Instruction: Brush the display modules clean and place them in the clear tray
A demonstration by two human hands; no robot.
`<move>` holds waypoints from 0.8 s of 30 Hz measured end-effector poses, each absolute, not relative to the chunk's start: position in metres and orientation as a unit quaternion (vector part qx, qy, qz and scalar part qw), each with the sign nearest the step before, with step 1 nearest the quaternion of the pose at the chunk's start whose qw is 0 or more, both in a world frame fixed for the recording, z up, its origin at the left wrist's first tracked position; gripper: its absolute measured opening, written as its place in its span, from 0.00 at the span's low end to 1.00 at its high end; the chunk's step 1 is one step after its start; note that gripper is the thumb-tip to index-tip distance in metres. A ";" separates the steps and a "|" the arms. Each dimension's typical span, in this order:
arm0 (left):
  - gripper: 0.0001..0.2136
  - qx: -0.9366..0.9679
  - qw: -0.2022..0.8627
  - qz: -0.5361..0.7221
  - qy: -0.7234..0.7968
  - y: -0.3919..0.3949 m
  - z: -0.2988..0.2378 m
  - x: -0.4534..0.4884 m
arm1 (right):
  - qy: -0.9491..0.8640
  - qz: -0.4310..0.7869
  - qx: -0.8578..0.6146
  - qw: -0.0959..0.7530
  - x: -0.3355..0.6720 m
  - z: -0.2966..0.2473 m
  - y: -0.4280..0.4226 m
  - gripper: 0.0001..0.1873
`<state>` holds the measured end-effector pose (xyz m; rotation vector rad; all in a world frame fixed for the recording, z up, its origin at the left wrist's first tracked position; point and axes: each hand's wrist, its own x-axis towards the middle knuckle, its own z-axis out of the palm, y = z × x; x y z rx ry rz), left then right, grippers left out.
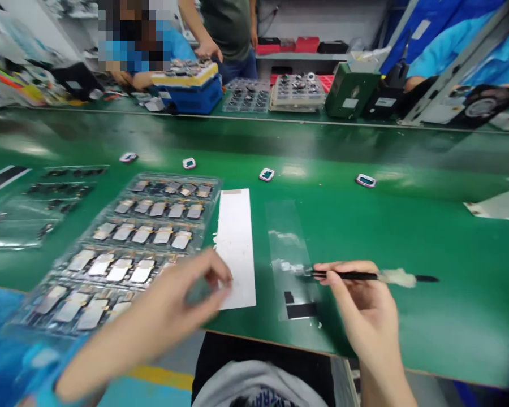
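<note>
My right hand pinches black tweezers with a tuft of white fluff wrapped round their rear; the tips point left at a clear film strip carrying small black patches. My left hand is blurred by motion and pinched on a small greenish part that I cannot make out, over the near edge of a clear tray with rows of small silvery modules. A white paper strip lies between the tray and the film.
Small framed parts lie scattered across the green conveyor belt. Another clear tray with dark parts sits far left. Across the belt stand stacked trays, a blue bin, a green box and two people.
</note>
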<state>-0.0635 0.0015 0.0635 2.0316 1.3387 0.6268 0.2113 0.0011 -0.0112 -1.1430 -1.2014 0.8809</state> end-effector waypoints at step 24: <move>0.04 0.876 0.230 0.248 0.344 -0.026 -0.017 0.017 | -0.593 0.377 -0.513 0.493 0.216 -0.034 -0.019 0.03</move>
